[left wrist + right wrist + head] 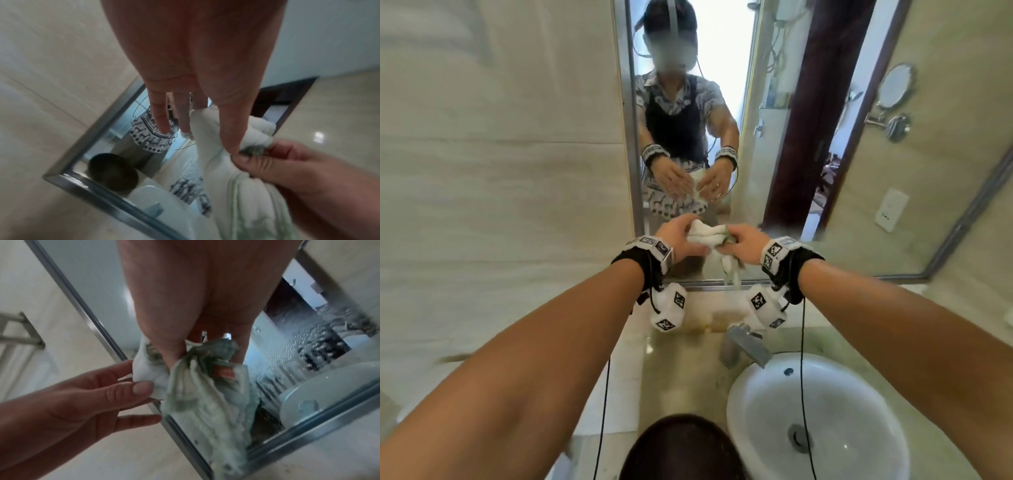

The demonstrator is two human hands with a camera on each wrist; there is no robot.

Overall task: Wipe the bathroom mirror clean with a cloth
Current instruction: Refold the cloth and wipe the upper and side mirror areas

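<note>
The white and pale green cloth (709,233) is bunched between both my hands, just in front of the lower part of the bathroom mirror (774,137). My left hand (690,236) holds its left end between thumb and fingers. My right hand (732,240) grips the right end with curled fingers, and a loose tail hangs below. In the left wrist view the left hand (205,138) has its thumb on the cloth (246,203). In the right wrist view the right hand (203,360) clutches the cloth (205,402), and water droplets (308,340) cover the mirror (267,369).
A white round sink (756,411) and a metal tap (743,346) sit in the marble counter below my right arm. A dark round object (681,445) stands at the counter's near edge. A tiled wall (500,171) borders the mirror's left frame. A towel rail (20,331) hangs there.
</note>
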